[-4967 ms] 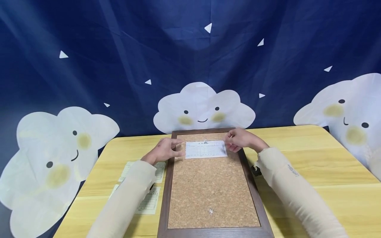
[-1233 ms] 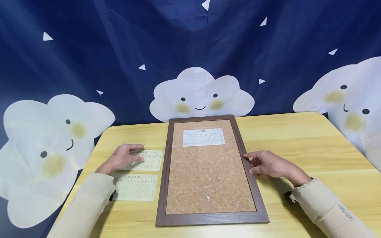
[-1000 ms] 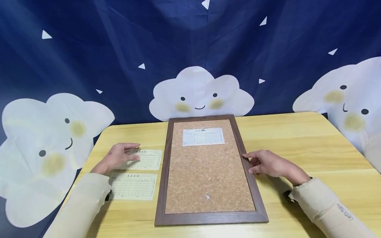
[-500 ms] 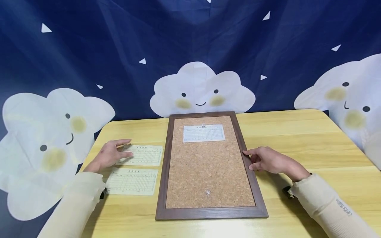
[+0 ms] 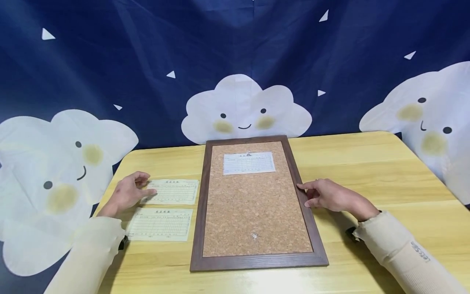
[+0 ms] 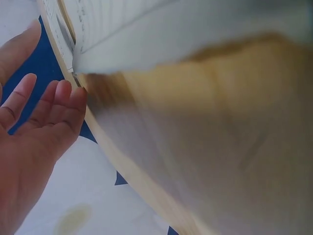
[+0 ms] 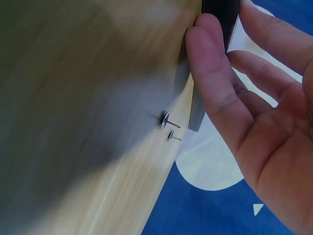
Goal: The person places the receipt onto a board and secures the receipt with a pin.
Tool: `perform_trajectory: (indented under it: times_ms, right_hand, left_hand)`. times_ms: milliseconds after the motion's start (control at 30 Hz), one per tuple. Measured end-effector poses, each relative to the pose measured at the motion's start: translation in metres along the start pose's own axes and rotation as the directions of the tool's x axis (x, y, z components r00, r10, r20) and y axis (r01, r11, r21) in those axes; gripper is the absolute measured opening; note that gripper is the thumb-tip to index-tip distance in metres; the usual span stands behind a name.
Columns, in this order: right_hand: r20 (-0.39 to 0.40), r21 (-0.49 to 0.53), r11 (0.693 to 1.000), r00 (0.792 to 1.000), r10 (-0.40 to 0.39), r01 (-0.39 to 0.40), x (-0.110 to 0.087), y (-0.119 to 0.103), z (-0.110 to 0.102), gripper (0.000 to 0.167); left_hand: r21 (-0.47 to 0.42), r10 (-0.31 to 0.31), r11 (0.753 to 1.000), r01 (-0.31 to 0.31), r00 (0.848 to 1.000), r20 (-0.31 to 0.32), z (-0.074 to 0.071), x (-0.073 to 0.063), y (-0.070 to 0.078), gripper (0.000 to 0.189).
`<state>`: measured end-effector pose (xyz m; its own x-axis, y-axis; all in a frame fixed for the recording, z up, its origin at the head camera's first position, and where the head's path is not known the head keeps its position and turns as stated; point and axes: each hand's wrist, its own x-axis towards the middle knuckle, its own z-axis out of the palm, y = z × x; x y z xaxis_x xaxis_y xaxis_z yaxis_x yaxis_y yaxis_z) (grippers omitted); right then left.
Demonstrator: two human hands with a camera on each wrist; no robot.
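Note:
In the head view my left hand (image 5: 126, 192) is at the left edge of the upper pale-yellow printed form (image 5: 172, 192), its thumb over the paper's edge. The left wrist view shows its fingers loosely bent. A second yellow form (image 5: 161, 224) lies just below. To their right is a brown-framed cork board (image 5: 253, 204) with a white printed form (image 5: 249, 163) near its top. A small shiny tack (image 5: 248, 154) sits at that form's top edge. My right hand (image 5: 328, 195) rests with thumb and index finger against the board's right frame.
A small shiny clear piece (image 5: 255, 236) is on the lower cork. Two metal thumbtacks (image 7: 166, 120) lie points up on the wooden table (image 5: 367, 175), seen in the right wrist view. A navy cloth (image 5: 286, 49) with white clouds hangs behind the table.
Both hands were at the white form on the board 5 seconds ago. The right hand has since come down to the frame, and the left has moved leftward to the upper yellow form's edge.

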<state>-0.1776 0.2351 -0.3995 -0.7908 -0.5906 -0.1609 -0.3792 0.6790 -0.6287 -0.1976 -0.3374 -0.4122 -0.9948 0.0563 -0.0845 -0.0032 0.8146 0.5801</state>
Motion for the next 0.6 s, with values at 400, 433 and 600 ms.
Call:
perform_trajectory:
  times_ms: [400,433,600]
  right_hand:
    - [-0.003,0.007,1.000,1.000,-0.001,0.001,0.0012,-0.0004,0.0008,0.056]
    - [-0.003,0.009,1.000,1.000,-0.002,0.002,0.0012,-0.0002,0.0010,0.056]
    - [-0.001,0.001,1.000,1.000,0.002,-0.002,0.0002,0.0002,0.0007,0.057]
  left_hand:
    - [0.055,-0.030,0.998,0.031,0.999,-0.009,0.0022,0.0025,0.0031,0.044]
    - [0.057,-0.034,0.998,0.035,0.999,-0.008,0.0025,0.0031,0.0034,0.043]
    - [0.067,-0.038,0.997,0.038,0.999,0.000,0.0038,0.0057,0.0034,0.042]
